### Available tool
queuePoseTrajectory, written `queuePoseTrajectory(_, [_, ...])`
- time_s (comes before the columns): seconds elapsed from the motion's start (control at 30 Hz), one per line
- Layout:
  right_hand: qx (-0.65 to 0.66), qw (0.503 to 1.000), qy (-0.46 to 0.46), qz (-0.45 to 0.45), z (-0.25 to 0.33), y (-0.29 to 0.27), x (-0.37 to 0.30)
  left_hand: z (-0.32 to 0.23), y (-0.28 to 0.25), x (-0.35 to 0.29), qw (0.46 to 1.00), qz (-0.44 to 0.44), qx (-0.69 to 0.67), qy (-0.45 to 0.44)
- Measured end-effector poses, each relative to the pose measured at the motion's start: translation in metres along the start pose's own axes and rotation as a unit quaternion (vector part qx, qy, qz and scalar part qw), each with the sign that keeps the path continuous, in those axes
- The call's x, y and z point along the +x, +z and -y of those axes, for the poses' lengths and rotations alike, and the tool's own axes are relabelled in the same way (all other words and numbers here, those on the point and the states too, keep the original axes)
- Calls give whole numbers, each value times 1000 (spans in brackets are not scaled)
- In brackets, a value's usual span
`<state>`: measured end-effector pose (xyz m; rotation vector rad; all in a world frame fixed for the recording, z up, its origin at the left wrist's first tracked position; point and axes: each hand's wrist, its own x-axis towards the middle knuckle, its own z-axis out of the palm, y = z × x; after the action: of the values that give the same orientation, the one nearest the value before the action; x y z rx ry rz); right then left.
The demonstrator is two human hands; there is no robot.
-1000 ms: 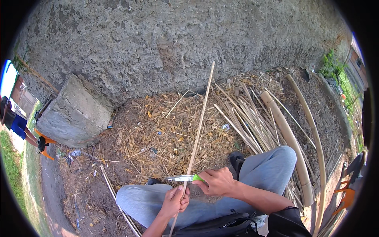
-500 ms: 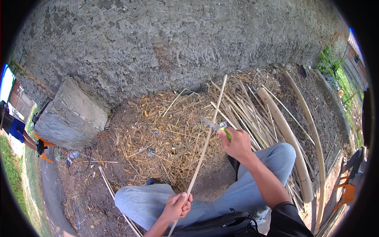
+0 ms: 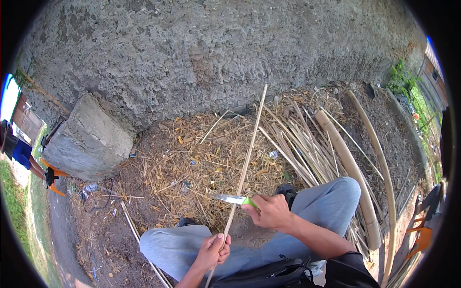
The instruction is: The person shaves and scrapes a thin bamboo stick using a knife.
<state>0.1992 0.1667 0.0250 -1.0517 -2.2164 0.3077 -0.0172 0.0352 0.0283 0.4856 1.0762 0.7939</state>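
Observation:
My left hand (image 3: 213, 251) is closed round the lower part of a long, thin bamboo strip (image 3: 248, 156), which slants up and away toward the wall. In my right hand (image 3: 270, 210) is a knife (image 3: 235, 198) with a green handle and a short metal blade. The blade points left and crosses the strip a little above my left hand; whether its edge bites into the strip I cannot tell. Both hands are above my lap, between my bent knees.
To the right lie a pile of split bamboo strips (image 3: 302, 144) and a thick bamboo pole (image 3: 349, 170). A curved pole (image 3: 379, 158) is beyond them. A concrete block (image 3: 91, 137) stands at the left, by the rough wall (image 3: 230, 48). Dry shavings (image 3: 206, 168) cover the ground.
My right hand has drawn the knife down along the strip, toward my left hand. The strip's far end has shifted slightly left. My left hand keeps its grip.

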Motion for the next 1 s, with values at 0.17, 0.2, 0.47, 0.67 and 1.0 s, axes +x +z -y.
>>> queuePoseTrajectory(0.17, [-56, 992, 82, -73, -65, -32, 42, 15, -4, -14, 998, 8, 66, -5])
queuePoseTrajectory(0.2, [-60, 992, 82, -75, -65, -33, 42, 16, -5, -16, 998, 6, 55, -16])
queuePoseTrajectory(0.47, [-55, 996, 39, -63, -43, -18, 28, 22, -17, -22, 1000, 7, 9, -14])
queuePoseTrajectory(0.67, [-100, 980, 157, -69, -83, -24, 54, 37, -13, -60, 995, -79, 65, -7])
queuePoseTrajectory(1.0, [-112, 972, 184, -90, -106, -31, 56, 53, -23, -98, 983, -111, 149, -12])
